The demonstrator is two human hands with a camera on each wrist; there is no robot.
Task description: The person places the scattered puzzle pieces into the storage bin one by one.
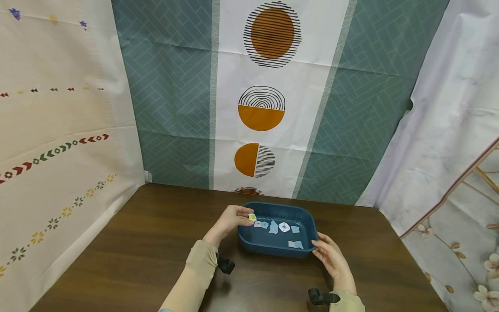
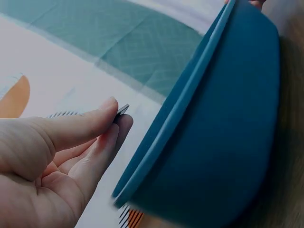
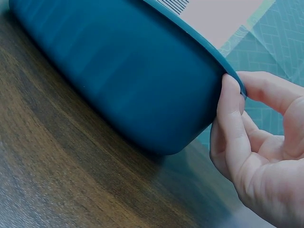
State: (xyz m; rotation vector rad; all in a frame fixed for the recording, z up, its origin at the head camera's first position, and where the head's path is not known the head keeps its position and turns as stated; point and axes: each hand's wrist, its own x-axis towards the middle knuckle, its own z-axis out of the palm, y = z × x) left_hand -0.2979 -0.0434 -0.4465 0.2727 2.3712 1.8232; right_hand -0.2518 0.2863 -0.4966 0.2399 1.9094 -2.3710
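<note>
My left hand (image 1: pixel 229 222) pinches a small flat yellow-and-white piece (image 1: pixel 252 217) between thumb and fingertips, over the left end of a dark blue plastic tub (image 1: pixel 255 246). In the left wrist view only the thin dark edge of that piece (image 2: pixel 123 109) shows, apart from the tub's rim. At the tub's right front corner my right hand (image 1: pixel 332 256) pinches the rim, thumb and fingers on either side of it. Inside the tub lie several small flat pieces, among them a round white one with a blue star pattern (image 1: pixel 284 227) and an irregular light blue one (image 1: pixel 273 227).
The tub stands on a dark brown wooden table (image 1: pixel 167 242). Behind it hangs a green and white patterned cloth (image 1: pixel 175 108). Pale patterned cloths close off the left (image 1: pixel 58 112) and right sides (image 1: pixel 452 121).
</note>
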